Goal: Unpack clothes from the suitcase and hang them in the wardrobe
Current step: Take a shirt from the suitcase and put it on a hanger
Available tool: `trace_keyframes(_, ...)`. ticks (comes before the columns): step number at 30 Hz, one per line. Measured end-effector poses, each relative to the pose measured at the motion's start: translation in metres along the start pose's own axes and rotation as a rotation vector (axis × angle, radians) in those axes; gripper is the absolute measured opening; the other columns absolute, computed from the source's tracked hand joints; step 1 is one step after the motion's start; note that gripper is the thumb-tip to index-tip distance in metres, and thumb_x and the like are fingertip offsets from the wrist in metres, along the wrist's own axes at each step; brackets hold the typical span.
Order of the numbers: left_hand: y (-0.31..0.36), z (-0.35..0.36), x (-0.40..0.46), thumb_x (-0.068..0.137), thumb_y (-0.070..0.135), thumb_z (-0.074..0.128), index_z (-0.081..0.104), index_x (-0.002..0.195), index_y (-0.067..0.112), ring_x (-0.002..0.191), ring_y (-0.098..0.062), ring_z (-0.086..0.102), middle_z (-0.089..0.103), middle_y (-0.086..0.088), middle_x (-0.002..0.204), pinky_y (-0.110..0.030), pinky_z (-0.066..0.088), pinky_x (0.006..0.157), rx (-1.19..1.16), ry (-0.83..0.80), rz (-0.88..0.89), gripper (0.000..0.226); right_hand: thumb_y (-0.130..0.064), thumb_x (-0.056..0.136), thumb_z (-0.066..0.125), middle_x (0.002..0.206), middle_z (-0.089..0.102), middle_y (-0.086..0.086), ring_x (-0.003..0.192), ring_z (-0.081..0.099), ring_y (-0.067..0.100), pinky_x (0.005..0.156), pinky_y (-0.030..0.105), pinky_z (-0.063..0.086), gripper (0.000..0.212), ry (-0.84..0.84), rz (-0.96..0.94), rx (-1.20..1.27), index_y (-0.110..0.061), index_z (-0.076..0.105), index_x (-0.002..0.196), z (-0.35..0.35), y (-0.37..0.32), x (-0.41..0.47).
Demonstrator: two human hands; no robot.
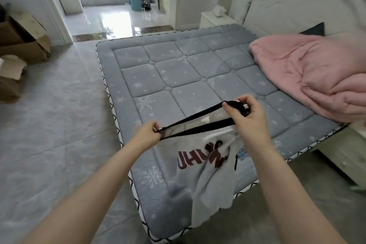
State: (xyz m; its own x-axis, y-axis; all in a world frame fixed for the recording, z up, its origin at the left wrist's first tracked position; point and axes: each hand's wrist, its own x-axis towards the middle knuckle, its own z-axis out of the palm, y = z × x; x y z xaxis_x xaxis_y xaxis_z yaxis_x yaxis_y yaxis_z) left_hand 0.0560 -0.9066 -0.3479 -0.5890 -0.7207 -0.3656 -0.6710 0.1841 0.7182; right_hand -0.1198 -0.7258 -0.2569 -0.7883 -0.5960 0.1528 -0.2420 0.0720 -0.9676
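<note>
Both hands, left (pixel 149 131) and right (pixel 244 117), pinching the black neckband (pixel 195 120) of a white shirt (pixel 206 166) stretched taut above the mattress (pixel 178 69), risking overstretched trim or slipped grip.

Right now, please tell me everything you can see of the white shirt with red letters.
The white shirt looks like soft knit cloth, with a black-trimmed neck opening and dark red letters, partly folded over. It hangs crumpled above the mattress corner. The left hand and right hand each grip the black trim, stretching the opening wide.
</note>
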Motion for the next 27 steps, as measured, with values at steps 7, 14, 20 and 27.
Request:
trace_keyframes(7, 0.007, 0.025, 0.037, 0.092, -0.003, 0.037, 0.056, 0.093, 0.014, 0.074, -0.024, 0.059, 0.06, -0.013, 0.092, -0.034, 0.055, 0.059, -0.377, 0.025, -0.099, 0.025, -0.015, 0.085, 0.074, 0.076, 0.067, -0.005, 0.073, 0.059, 0.01, 0.069, 0.025, 0.045, 0.008, -0.041, 0.229, -0.249, -0.021, 0.07, 0.083, -0.034, 0.086, 0.007)
trace_keyframes(14, 0.027, 0.087, 0.061, 0.092, -0.002, 0.037, 0.056, 0.09, 0.015, 0.087, -0.028, 0.057, 0.06, -0.014, 0.091, -0.043, 0.052, 0.079, -0.493, -0.011, -0.242, 0.026, 0.001, 0.088, 0.066, 0.095, 0.073, 0.006, 0.081, 0.067, 0.004, 0.075, 0.019, 0.049, 0.017, -0.117, 0.505, -0.131, -0.008, 0.072, 0.101, -0.06, 0.154, 0.015)
trace_keyframes(20, 0.044, 0.145, 0.093, 0.093, -0.002, 0.048, 0.058, 0.091, 0.012, 0.07, -0.015, 0.05, 0.057, -0.006, 0.081, -0.026, 0.039, 0.058, -0.44, 0.087, -0.297, 0.017, 0.002, 0.091, 0.056, 0.085, 0.07, 0.008, 0.071, 0.065, 0.011, 0.053, 0.008, 0.045, 0.015, -0.088, 0.65, -0.07, -0.007, 0.069, 0.093, -0.085, 0.216, 0.075)
trace_keyframes(27, 0.067, 0.214, 0.136, 0.092, -0.003, 0.043, 0.054, 0.108, 0.008, 0.08, -0.027, 0.056, 0.06, -0.017, 0.096, -0.037, 0.047, 0.073, -0.477, 0.249, -0.515, 0.023, 0.005, 0.09, 0.05, 0.075, 0.067, 0.003, 0.049, 0.061, -0.002, 0.048, 0.008, 0.04, 0.022, -0.289, 0.779, -0.209, -0.009, 0.068, 0.088, -0.117, 0.31, 0.16)
